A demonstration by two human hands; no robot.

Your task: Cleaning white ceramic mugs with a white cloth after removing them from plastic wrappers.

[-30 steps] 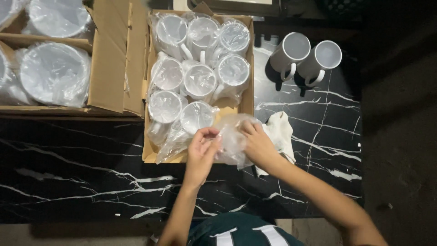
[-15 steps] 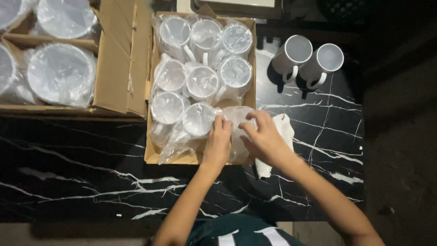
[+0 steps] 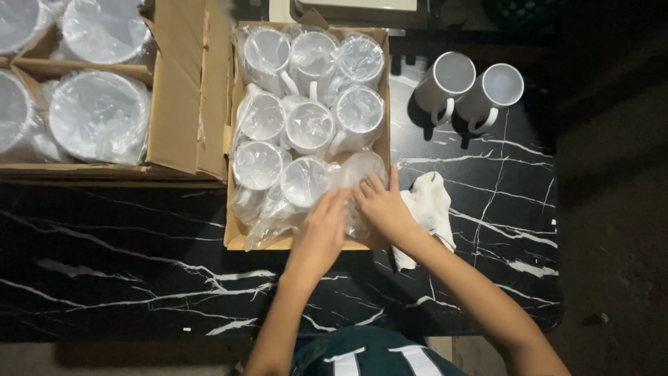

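Plastic-wrapped mug [image 3: 358, 182] sits at the near right corner of the open cardboard box [image 3: 379, 104], w/ both hands on it: left hand [image 3: 321, 226] flat on the wrap, fingers together; right hand [image 3: 381, 202] spread over its far side. Whether either really grips, can't tell. Best to seat it upright, handle clear of neighbours, wrap not bunched. Other wrapped mugs [image 3: 309, 125] fill the box. White cloth [image 3: 428, 205] lies just right; two bare mugs [image 3: 467, 87] near the marble table's [image 3: 125, 278] far right corner.
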